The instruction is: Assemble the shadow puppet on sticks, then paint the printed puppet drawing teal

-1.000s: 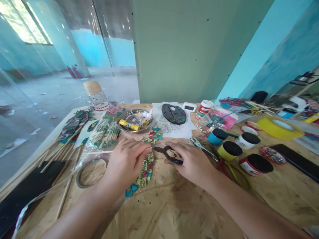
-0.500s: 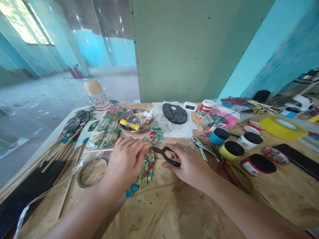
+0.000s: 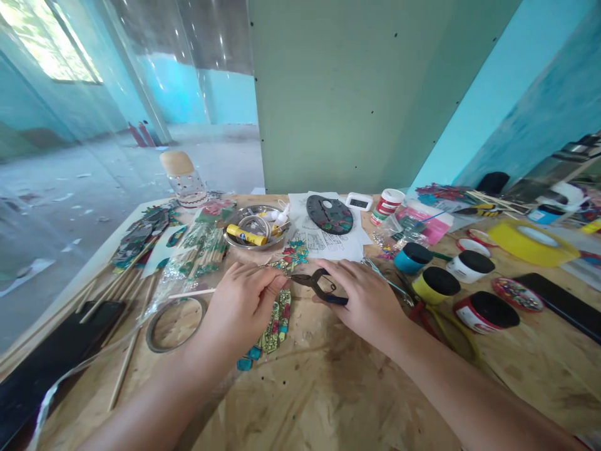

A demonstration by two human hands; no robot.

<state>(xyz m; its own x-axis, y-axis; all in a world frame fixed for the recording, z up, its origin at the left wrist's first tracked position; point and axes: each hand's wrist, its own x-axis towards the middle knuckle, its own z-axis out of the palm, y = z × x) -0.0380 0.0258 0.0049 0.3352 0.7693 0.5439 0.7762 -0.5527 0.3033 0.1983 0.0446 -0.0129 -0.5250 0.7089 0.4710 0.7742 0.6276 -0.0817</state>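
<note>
In the head view my right hand (image 3: 361,294) is closed around the dark handles of a pair of pliers (image 3: 319,285). The pliers' narrow jaws point left, close to the fingertips of my left hand (image 3: 244,307). Those fingers are pinched together, and a thin light stick (image 3: 191,292) sticks out to the left of this hand. What sits between the fingertips is too small to make out. Beneath and beside my left hand lie colourful patterned paper cut-outs (image 3: 272,329) in yellow, red and teal.
Behind the hands stand a metal bowl (image 3: 256,243) with a glue stick and printed sheets (image 3: 323,245). Paint jars (image 3: 436,285) and yellow tape (image 3: 516,250) are on the right. At left lie a tape roll (image 3: 154,341), wooden sticks (image 3: 124,369) and a black phone-like slab (image 3: 56,363).
My right hand and the pliers have shifted slightly right, and the handles look a little wider apart. My left hand has barely moved, still pinched.
</note>
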